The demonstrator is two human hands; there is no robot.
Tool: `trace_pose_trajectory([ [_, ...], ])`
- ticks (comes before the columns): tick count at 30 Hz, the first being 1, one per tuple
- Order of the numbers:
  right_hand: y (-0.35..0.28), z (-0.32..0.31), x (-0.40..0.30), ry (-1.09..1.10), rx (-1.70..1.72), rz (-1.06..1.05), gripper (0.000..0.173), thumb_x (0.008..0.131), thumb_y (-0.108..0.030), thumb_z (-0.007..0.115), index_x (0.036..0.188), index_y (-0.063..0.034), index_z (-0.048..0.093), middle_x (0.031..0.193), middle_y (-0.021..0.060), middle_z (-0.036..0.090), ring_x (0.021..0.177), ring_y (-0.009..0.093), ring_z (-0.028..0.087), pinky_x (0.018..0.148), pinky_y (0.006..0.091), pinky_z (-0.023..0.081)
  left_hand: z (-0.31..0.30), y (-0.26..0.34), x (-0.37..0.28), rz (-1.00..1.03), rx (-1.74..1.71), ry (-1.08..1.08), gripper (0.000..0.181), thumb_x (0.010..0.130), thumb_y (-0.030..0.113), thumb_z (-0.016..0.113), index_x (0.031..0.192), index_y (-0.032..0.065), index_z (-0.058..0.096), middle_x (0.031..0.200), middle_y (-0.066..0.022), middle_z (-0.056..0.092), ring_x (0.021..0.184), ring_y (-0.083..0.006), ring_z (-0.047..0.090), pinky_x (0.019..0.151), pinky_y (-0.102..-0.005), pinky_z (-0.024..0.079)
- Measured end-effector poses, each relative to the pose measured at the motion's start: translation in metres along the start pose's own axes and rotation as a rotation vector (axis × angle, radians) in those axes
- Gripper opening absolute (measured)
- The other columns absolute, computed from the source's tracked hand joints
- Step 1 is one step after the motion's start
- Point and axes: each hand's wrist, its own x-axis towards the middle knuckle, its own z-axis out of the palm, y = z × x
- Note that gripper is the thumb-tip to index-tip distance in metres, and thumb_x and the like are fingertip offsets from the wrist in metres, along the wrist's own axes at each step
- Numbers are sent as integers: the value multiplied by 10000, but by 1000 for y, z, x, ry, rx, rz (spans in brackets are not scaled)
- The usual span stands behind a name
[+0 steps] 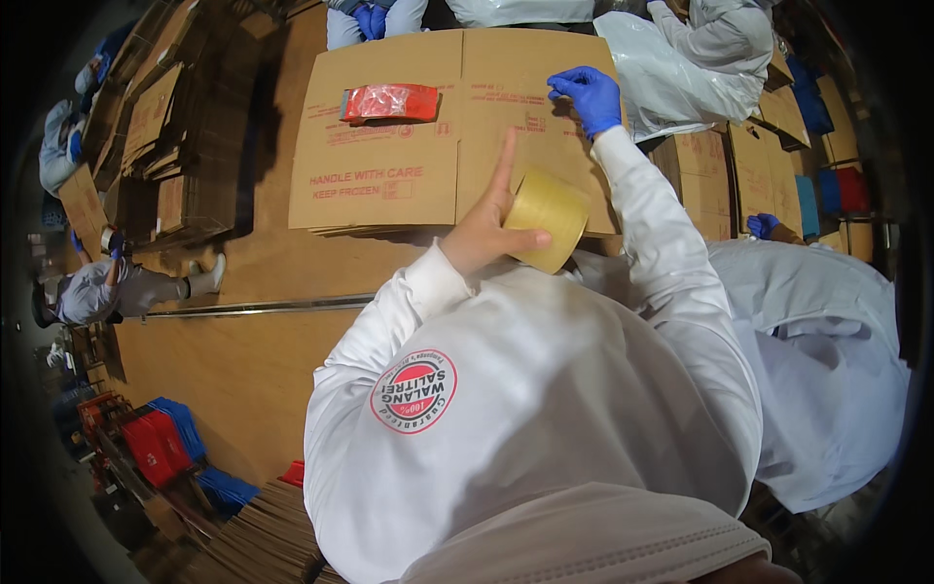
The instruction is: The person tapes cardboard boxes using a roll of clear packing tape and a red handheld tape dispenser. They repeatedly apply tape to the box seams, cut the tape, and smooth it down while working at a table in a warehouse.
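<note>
My left hand (481, 226), bare, holds a wide roll of yellowish clear packing tape (549, 219) near my chest, its thumb across the front and one finger pointing up. My right hand (586, 95), in a blue glove, is over the right part of a stack of flat cardboard cartons (379, 157). Its fingers are bent, their tips close together; whether they pinch a tape end cannot be made out. A red object with a shiny, clear-looking covering (390, 102) lies on the left half of the top carton, which bears red printing.
A co-worker in white (810, 350) is close on my right; others are beyond the stack and at far left. White plastic-covered bundles (678, 80) lie at upper right. Carton stacks (211, 131) stand left, red crates (157, 445) and blue crates (179, 427) lower left.
</note>
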Motion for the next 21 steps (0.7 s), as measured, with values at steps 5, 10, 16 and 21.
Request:
trace_pose_trajectory([
  [5, 12, -6, 19, 234, -410, -209, 92, 750, -129, 642, 753, -38, 658, 632, 65, 648, 548, 119, 619, 535, 234, 453, -4, -9, 14, -289, -101, 180, 1004, 741, 69, 643, 1385, 57, -127, 1384, -151, 260, 1220, -211, 348, 986, -279, 291],
  [10, 27, -19, 17, 119, -617, -296, 167, 743, -263, 643, 742, -98, 670, 635, 18, 655, 598, 122, 630, 639, 261, 436, -2, -17, 13, -328, -69, 316, 957, 777, 88, 612, 1370, 8, -135, 1342, -164, 325, 1176, -213, 402, 957, -277, 337],
  [16, 22, -9, 15, 272, -1204, -473, 255, 710, -354, 662, 865, -152, 649, 1035, 20, 617, 993, 205, 556, 866, 418, 373, -7, -12, 22, -426, -294, 355, 776, 781, 92, 604, 1368, 3, 105, 1212, -139, 444, 1077, -201, 489, 866, -294, 433],
  [21, 28, -24, 42, 467, -1157, -387, 542, 690, -338, 693, 1171, -177, 503, 1222, 59, 510, 1121, 284, 472, 942, 431, 353, -11, -15, 25, -517, -441, 321, 563, 778, 81, 586, 1257, 40, 293, 1142, -120, 469, 998, -215, 534, 796, -335, 492],
])
